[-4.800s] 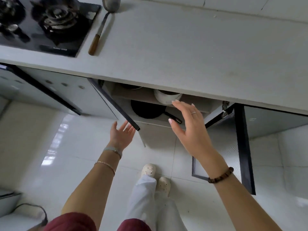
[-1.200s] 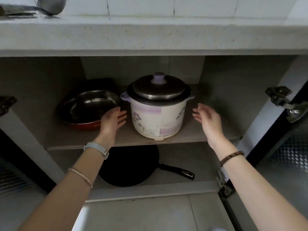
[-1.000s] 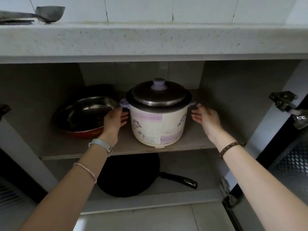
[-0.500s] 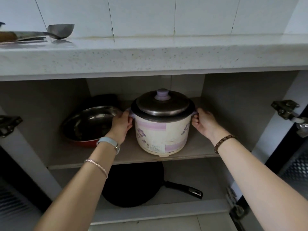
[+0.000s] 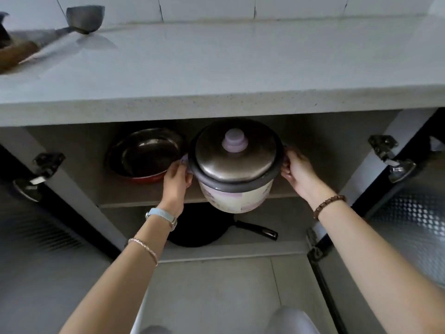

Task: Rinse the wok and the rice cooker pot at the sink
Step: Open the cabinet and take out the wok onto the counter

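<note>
1. Hands: the left hand (image 5: 175,182) and the right hand (image 5: 298,174) each curl round a side handle of the rice cooker (image 5: 237,196), one on either side, fingers wrapped tight under its dark rim.
2. The rice cooker sits between the hands at the front of the open cabinet, just under the edge of the table (image 5: 240,68). Its pale, lilac-patterned body overlaps the front edge of the upper shelf (image 5: 134,201); whether its base touches the shelf cannot be told.
3. Its metal lid (image 5: 234,162) is on, with a lilac knob (image 5: 234,142) in the middle.
4. Just left of the cooker, on the same shelf, lies a red-bottomed pan (image 5: 144,155) with a shiny inside, near the left hand.
5. On the lower shelf, below the cooker, lies a black pan (image 5: 202,227), its long handle pointing right. Which of the two pans is the wok cannot be told.
6. A ladle (image 5: 84,18) lies at the table's far left, its bowl against the tiled wall.
7. The left wrist bears a pale blue band (image 5: 161,214) and a thin bracelet (image 5: 144,247); the right wrist bears a bead bracelet (image 5: 330,204).
8. Both cabinet doors stand open, a hinge (image 5: 390,157) showing on the right frame.
</note>
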`<state>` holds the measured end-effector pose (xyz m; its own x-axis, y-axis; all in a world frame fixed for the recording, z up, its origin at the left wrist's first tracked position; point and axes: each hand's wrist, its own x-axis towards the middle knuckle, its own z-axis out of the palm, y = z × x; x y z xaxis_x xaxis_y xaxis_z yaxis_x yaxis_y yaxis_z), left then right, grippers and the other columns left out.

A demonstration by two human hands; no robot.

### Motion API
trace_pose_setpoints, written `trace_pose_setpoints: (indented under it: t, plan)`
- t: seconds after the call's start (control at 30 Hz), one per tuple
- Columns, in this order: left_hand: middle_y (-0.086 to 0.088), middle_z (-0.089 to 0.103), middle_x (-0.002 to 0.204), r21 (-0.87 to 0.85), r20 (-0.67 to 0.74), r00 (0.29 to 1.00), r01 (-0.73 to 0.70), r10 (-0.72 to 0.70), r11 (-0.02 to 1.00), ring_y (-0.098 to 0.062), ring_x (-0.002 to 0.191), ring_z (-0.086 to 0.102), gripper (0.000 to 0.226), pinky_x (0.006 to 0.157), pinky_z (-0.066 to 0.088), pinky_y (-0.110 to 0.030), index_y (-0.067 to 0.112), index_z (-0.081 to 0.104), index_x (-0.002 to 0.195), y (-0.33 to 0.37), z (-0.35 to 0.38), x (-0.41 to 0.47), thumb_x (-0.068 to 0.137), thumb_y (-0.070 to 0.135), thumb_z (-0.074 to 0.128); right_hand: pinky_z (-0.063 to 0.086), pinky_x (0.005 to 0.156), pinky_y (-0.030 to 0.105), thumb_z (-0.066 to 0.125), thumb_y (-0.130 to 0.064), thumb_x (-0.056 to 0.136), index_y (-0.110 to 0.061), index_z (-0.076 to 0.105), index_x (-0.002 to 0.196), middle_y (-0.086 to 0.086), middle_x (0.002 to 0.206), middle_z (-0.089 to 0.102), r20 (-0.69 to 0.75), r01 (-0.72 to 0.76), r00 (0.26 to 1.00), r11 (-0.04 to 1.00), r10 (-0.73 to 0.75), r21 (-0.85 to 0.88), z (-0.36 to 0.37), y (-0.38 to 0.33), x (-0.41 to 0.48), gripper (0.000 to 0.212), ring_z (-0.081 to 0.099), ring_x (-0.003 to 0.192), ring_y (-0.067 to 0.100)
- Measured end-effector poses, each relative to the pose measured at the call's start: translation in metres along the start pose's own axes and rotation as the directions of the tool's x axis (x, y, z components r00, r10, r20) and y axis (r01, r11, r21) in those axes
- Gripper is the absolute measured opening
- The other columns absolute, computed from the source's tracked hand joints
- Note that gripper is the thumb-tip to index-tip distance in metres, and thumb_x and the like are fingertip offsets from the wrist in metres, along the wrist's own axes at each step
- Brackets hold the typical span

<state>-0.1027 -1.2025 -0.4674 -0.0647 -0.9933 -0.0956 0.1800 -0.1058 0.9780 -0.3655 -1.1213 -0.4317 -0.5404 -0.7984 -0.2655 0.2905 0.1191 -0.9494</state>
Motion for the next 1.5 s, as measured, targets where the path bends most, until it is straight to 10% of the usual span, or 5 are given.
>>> trace_pose_setpoints:
  t: [0.4,0.8,1.07,1.5]
  plan:
    - [0.004,0.047,0.065,0.234,-0.072,0.979,0.205,-0.193,0.951,-0.005,0.055,0.042,0.021,0.054,0.038,-0.017,0.006,0.056,0.098,0.086,-0.065,-0.182,0.104,0.021,0.042,0.046,0.068,0.024,0.045,-0.024,0.101,-0.024,0.049,0.139,-0.005,0.107,0.061,-0.005,-0.326,0.942,0.911,0.336,-0.252,-0.021,-0.015,-0.145,0.038,0.057,0.084,0.009]
    - [0.003,0.043,0.062,0.249,-0.195,0.959,0.251,-0.205,0.935,-0.007,0.055,0.037,0.024,0.057,0.033,-0.021,0.002,0.060,0.099,0.264,-0.061,-0.296,0.104,0.019,0.043,0.035,0.052,0.014,0.045,-0.027,0.102,-0.021,0.060,0.119,-0.012,0.069,0.055,0.135,-0.268,0.937,0.913,0.321,-0.308,-0.003,-0.187,-0.289,0.023,0.048,0.055,-0.002]
    - [0.005,0.045,0.059,0.161,-0.225,0.972,0.107,-0.069,0.981,-0.003,0.050,0.041,0.022,0.050,0.037,-0.013,0.005,0.062,0.097,0.366,-0.032,-0.271,0.103,0.016,0.045,0.027,0.050,0.020,0.045,-0.025,0.102,-0.020,0.061,0.089,-0.006,0.061,0.044,0.294,-0.103,0.939,0.959,0.181,-0.264,0.022,-0.288,-0.273,0.021,0.036,0.053,0.008]
    - [0.005,0.046,0.057,0.336,-0.066,0.995,-0.044,0.070,0.941,-0.009,0.054,0.039,0.033,0.055,0.034,-0.019,0.014,0.052,0.074,0.446,-0.032,-0.115,0.104,0.020,0.040,0.030,0.056,0.025,0.043,-0.024,0.103,-0.015,0.059,0.097,-0.005,0.064,0.044,0.236,0.042,0.971,0.960,0.026,-0.278,0.120,-0.370,-0.177,0.019,0.035,0.057,0.011]
